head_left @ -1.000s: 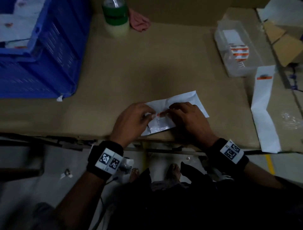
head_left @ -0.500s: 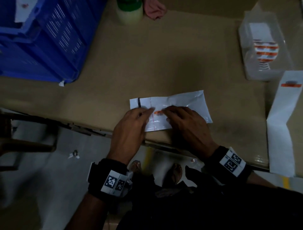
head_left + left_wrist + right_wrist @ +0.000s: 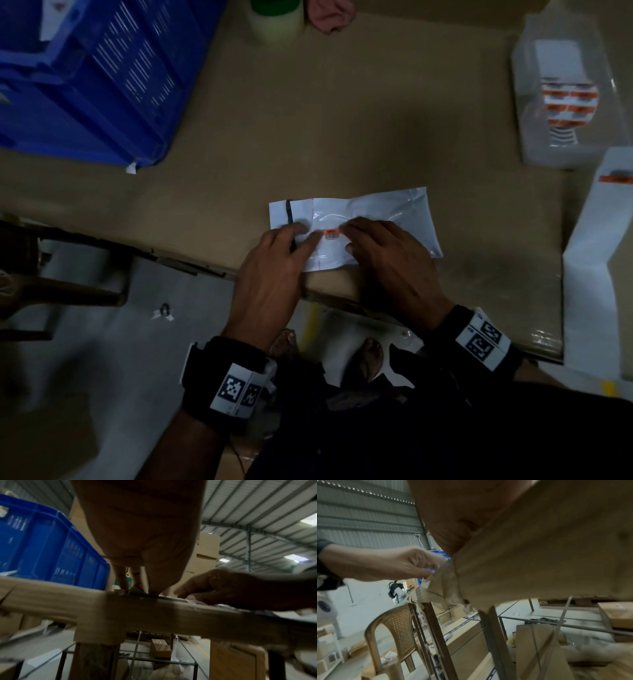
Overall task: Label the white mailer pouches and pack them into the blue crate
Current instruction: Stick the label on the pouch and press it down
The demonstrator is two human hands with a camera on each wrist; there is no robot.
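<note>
1. Head view is dim and underexposed; the surface [image 3: 342, 120] darkens toward 3 o'clock.
2. Faint glare streaks the white mailer pouch [image 3: 383, 214].
3. Wrist views smear with motion blur; skylights [image 3: 308, 520] glow at 2 o'clock.

Pouch [image 3: 373, 222] lies flat on the table [image 3: 342, 130] at your near edge. Label [image 3: 331, 233] sits on it, between your left hand [image 3: 274, 263] and right hand [image 3: 387, 260], both resting on the pouch. Crate [image 3: 85, 78] far left. Bottle [image 3: 275, 20] and cloth [image 3: 330, 15] at the far edge. Label box [image 3: 565, 92] far right, second pouch [image 3: 596, 274] in front of it.
</note>
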